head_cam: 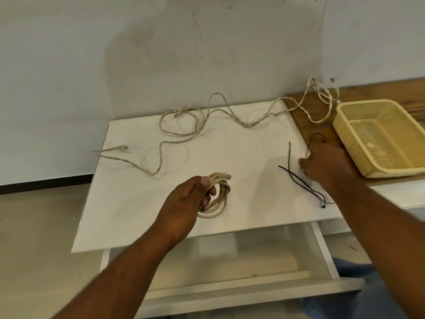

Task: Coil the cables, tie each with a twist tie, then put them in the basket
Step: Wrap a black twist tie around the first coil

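Our L hand [184, 203] grips the coiled cable [219, 199], fingers curled round it, approx 6 o'clock on the white tabletop [128, 203]. Our R hand [326, 164], at 3 o'clock, pinches a black twist tie [309, 146] betw. thumb & fingertips. More ties [296, 178] lie just beside it. A loose cable [179, 134] sprawls at 12 o'clock. The basket [351, 148] sits past 3 o'clock on the wood counter [391, 90].

Coiled cable [226, 194] in front, loose cable [160, 157] sprawled behind, black ties [289, 157] near basket [368, 103].
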